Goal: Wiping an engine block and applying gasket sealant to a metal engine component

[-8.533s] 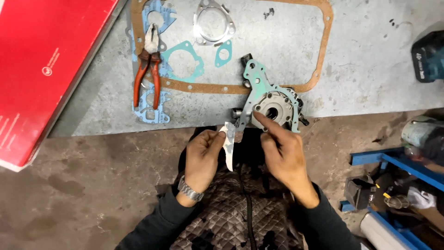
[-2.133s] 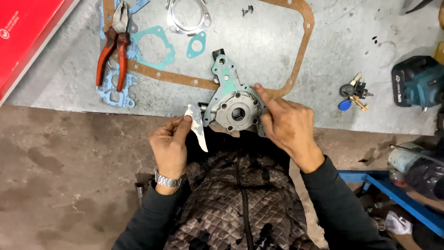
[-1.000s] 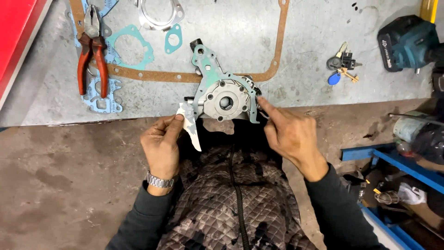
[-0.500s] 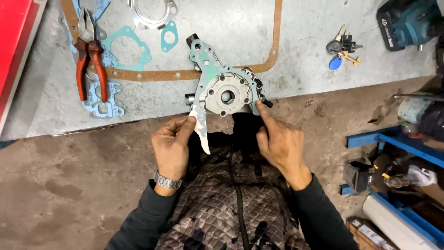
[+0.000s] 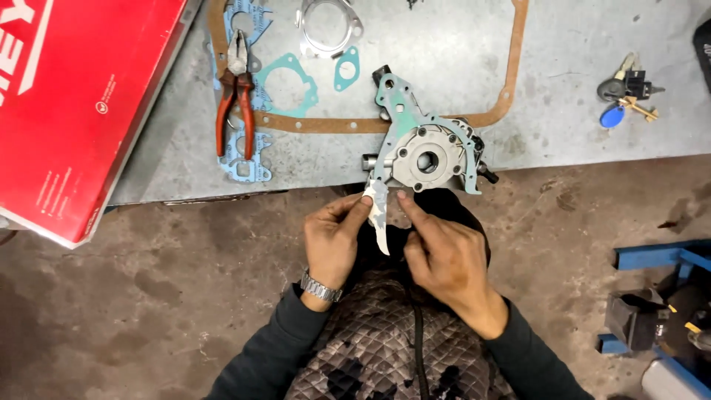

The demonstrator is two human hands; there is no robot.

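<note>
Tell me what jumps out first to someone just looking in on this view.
The big red box at upper left grabs the eye first, lying partly on the grey metal sheet. Next is the metal pump housing with a teal gasket on it at the sheet's near edge, just above both hands: the left hand pinches a pale, curved gasket scrap, the right hand fingering beside it. Red-handled pliers lie on blue gaskets farther left.

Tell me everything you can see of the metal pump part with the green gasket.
The pump is a grey cast-metal housing with a round centre bore and bolts around it. A teal gasket lies on its face, reaching up-left. It rests at the edge of the metal sheet, over the cork gasket. The white strip meets its lower-left corner.
</note>
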